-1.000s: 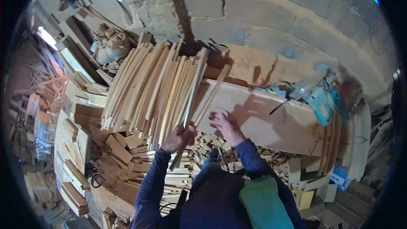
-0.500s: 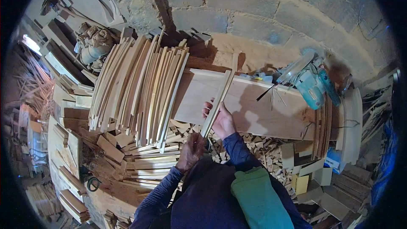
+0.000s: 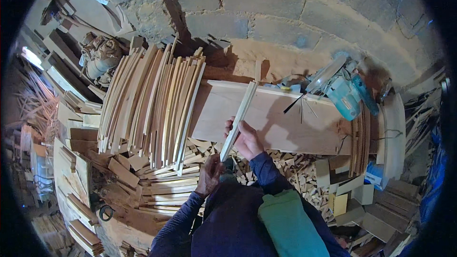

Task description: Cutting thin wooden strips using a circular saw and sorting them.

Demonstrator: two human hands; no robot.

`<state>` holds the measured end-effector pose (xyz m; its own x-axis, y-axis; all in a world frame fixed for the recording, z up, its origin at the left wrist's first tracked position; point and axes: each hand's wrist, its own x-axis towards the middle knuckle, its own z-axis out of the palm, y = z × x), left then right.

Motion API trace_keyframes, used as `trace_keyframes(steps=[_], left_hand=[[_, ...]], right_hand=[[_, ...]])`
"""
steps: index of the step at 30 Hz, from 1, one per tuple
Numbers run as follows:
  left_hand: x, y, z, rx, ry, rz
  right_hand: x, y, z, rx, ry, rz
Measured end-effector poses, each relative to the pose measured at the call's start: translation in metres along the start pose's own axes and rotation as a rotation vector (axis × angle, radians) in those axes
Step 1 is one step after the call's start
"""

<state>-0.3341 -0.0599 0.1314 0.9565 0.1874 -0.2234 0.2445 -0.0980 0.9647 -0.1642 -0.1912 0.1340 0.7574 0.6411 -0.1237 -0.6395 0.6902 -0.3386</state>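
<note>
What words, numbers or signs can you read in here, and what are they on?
None are clear enough to read.
Blue box: there are pale marks on its side, but they're too small and blurred to read.
Teal power tool: I can't make out any lettering.
Wooden strip in the right hand: no writing shows.

- At the frame's centre, a wooden strip (image 3: 239, 120) slants before the surface (image 3: 290, 135), the right hand (image 3: 247, 141) around it, the left hand (image 3: 209, 176) at its lower end.
- Left of the surface, a row of strips (image 3: 147, 102) lies side by side.
- A power saw (image 3: 345, 99) sits at the surface's upper right.
- Offcuts (image 3: 300, 173) heap below the surface, right of centre.
- Behind, a block wall (image 3: 271, 2) spans the frame's top.
</note>
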Motion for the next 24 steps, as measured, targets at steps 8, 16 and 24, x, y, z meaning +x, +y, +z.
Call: trace_keyframes(steps=[8, 16, 24], left_hand=[[-0.005, -0.012, -0.008, 0.153, 0.104, 0.098], [-0.008, -0.022, -0.006, 0.150, 0.122, 0.142], [-0.009, -0.015, -0.003, 0.068, 0.094, 0.082]], right_hand=[[-0.019, -0.003, 0.013, -0.178, -0.205, 0.030], [-0.024, 0.001, 0.008, -0.124, -0.162, 0.044], [-0.024, -0.003, 0.008, -0.140, -0.163, 0.041]])
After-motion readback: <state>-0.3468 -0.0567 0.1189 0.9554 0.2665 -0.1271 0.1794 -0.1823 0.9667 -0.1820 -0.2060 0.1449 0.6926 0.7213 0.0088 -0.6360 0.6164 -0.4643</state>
